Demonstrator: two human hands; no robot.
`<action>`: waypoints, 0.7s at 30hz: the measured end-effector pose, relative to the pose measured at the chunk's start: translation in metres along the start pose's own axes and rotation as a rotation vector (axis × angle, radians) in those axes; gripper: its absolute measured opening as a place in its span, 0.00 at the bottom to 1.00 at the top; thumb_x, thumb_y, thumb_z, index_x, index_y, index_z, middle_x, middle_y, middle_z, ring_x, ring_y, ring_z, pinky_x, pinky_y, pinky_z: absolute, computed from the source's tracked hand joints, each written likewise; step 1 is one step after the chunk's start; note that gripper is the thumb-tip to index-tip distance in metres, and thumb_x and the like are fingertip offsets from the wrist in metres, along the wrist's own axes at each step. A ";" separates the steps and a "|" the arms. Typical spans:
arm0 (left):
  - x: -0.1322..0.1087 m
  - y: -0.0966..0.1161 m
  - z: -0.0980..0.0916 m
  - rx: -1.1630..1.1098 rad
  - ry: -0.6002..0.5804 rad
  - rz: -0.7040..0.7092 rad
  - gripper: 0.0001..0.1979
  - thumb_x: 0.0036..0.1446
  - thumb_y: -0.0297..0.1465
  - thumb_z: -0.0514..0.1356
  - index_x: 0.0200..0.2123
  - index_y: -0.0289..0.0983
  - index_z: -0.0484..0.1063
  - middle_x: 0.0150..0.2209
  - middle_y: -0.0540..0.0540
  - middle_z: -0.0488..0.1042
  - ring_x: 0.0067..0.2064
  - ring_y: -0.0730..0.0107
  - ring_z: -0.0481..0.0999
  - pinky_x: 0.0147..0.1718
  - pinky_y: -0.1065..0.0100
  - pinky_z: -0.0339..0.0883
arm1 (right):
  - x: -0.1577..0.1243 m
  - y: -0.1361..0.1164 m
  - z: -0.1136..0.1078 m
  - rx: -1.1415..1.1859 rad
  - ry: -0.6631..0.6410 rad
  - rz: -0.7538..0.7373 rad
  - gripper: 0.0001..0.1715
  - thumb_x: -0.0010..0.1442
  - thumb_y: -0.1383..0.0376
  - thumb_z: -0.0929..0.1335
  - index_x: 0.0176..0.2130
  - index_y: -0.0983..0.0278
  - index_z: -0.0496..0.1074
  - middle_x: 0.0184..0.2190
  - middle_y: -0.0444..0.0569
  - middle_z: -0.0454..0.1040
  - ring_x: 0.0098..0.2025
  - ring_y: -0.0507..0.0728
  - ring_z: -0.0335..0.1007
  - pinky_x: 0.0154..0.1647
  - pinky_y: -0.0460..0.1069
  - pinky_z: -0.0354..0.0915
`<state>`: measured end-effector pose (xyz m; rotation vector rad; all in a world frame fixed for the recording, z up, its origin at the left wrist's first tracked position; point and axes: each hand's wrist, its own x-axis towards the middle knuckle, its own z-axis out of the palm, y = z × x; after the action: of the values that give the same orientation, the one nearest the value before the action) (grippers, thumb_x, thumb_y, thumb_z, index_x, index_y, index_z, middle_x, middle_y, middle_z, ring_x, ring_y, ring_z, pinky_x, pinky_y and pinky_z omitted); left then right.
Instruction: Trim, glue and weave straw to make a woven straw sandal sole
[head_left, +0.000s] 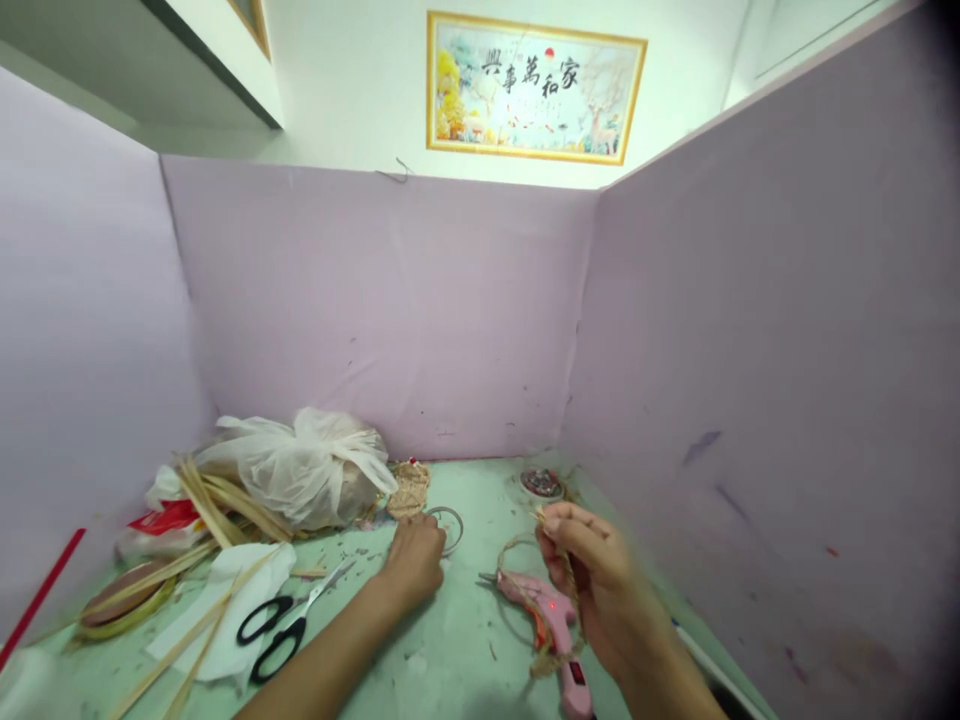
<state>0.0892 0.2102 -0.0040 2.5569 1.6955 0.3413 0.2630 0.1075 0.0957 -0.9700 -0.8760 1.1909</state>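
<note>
My left hand [416, 556] is low over the green tabletop, its fingers curled down and their tips hidden. It covers part of a thin ring [459, 528] lying beside it; whether it grips the ring I cannot tell. Just beyond stands a small woven straw-coloured piece [409, 490] with a red spot on top. My right hand [589, 550] is raised on the right, thumb and fingers pinching the end of a piece of twine [517, 540]. The twine hangs in a loose loop over a pink glue gun [551, 610], whose red light is lit.
Black-handled scissors [296, 622] lie on white paper [225, 580] with straw strips [214, 500]. Behind are a tied plastic bag [307, 470] and a roll of tape [124, 605]. A small round dish [541, 485] sits at the back right. Lilac partitions [390, 310] enclose the table.
</note>
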 end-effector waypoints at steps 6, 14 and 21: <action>-0.008 0.000 -0.024 -0.203 0.162 -0.038 0.09 0.57 0.25 0.49 0.33 0.31 0.70 0.40 0.36 0.72 0.47 0.56 0.67 0.49 0.52 0.55 | 0.002 0.008 0.005 0.023 -0.016 0.049 0.08 0.40 0.65 0.68 0.18 0.65 0.64 0.14 0.38 0.61 0.14 0.44 0.50 0.14 0.41 0.46; -0.107 -0.001 -0.066 -0.821 0.209 -0.097 0.15 0.56 0.39 0.50 0.28 0.35 0.69 0.26 0.48 0.72 0.25 0.72 0.66 0.24 0.72 0.59 | -0.006 0.028 0.017 -0.041 -0.079 0.107 0.08 0.43 0.63 0.70 0.22 0.66 0.68 0.19 0.45 0.73 0.18 0.48 0.61 0.17 0.42 0.50; -0.137 -0.006 -0.069 -0.956 0.220 -0.049 0.10 0.54 0.34 0.55 0.26 0.36 0.72 0.27 0.49 0.73 0.31 0.70 0.69 0.35 0.70 0.59 | -0.020 0.035 0.033 -0.037 -0.150 0.178 0.09 0.40 0.62 0.72 0.21 0.66 0.72 0.36 0.54 0.78 0.24 0.51 0.68 0.18 0.44 0.54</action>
<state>0.0180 0.0825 0.0409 1.7965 1.1810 1.1312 0.2171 0.0961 0.0739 -1.0144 -0.9476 1.4182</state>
